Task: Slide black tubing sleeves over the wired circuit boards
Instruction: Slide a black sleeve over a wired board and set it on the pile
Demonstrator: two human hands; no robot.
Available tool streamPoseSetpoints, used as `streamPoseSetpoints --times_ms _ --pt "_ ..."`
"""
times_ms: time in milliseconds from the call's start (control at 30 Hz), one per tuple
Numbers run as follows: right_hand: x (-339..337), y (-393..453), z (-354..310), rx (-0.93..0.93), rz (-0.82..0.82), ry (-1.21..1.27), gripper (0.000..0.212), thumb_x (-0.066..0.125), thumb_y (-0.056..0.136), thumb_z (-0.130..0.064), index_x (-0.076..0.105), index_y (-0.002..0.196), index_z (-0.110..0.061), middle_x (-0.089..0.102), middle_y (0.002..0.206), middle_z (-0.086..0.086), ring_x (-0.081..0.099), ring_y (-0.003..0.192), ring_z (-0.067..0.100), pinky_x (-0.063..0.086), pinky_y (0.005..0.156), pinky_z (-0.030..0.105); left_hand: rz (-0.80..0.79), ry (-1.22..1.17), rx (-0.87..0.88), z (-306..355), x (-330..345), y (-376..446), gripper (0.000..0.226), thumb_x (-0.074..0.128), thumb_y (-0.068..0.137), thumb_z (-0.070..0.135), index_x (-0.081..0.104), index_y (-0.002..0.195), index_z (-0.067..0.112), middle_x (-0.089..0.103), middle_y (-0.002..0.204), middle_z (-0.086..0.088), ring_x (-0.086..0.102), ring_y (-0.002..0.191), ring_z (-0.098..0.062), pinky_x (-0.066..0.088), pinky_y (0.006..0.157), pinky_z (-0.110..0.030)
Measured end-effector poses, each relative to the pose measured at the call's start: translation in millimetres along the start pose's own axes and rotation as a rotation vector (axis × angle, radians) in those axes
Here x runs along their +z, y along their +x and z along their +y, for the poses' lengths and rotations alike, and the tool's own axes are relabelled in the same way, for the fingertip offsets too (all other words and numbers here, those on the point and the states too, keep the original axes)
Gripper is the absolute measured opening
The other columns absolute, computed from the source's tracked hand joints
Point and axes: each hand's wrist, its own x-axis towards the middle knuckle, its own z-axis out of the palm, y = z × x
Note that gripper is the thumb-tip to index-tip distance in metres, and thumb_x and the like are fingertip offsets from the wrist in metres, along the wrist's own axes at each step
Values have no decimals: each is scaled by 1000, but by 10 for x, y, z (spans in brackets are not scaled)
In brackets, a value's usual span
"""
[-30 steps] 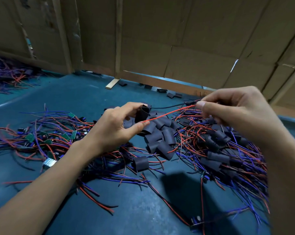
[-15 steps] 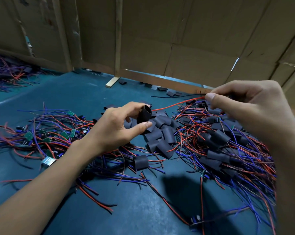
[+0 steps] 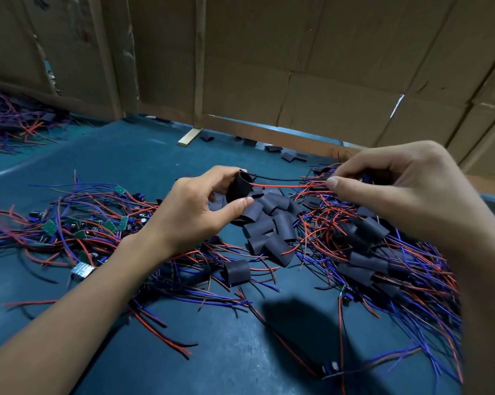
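Out beyond the left hand lies a tangle of small green circuit boards with red and blue wires, bare of tubing, so by the look of it much of the task is left. That hand pinches a short black tubing sleeve between thumb and curled forefinger, its open mouth turned toward the other hand, raised above the blue tabletop. A thin red wire runs out of the sleeve's mouth across to the right hand, which pinches the wire between thumb and forefinger, the other fingers curled in; the board on this wire is not visible. Below and between the hands sits a heap of loose black sleeves, unused. Under the right hand spreads a pile of wired boards already sleeved, the finished share, so the job looks partway through
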Motion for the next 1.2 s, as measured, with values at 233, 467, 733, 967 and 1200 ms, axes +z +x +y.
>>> streamPoseSetpoints --times_ms 233,467,733,967,1200 --pt "-18 -20 -34 41 -76 15 9 81 81 -24 78 75 -18 60 56 1 42 49 1 31 46 16 -31 90 32 -35 21 -29 45 71 89 37 63 127 16 74 109 4 71 93 -23 56 82 -45" --pt "-30 -13 -35 79 -53 9 12 79 81 -21 76 70 -16 63 56 6 43 49 5 31 46 20 14 102 23 -36 20 -30 43 71 89 37 65 124 15 74 107 4 70 85 -30 55 77 -44" --pt "338 34 -108 31 -132 -3 14 80 81 -42 78 86 -29 66 65 -9 51 55 0 41 54 21 22 313 312 24 89 -29 23 71 90 15 75 112 10 76 93 2 51 76 -12 47 71 -35" --pt "454 112 2 244 -264 588 43 86 75 -9 71 114 -17 75 102 3 67 82 19 58 74 31 30 259 199 40 9 -32 22 65 93 15 76 113 14 75 88 5 53 67 -29 48 71 -34" --pt "291 62 243 459 -460 671 30 81 74 -37 77 94 -15 74 83 11 59 54 16 36 38 18 109 223 89 16 -19 -19 27 72 90 7 75 115 17 75 89 7 53 73 -19 46 70 -21"
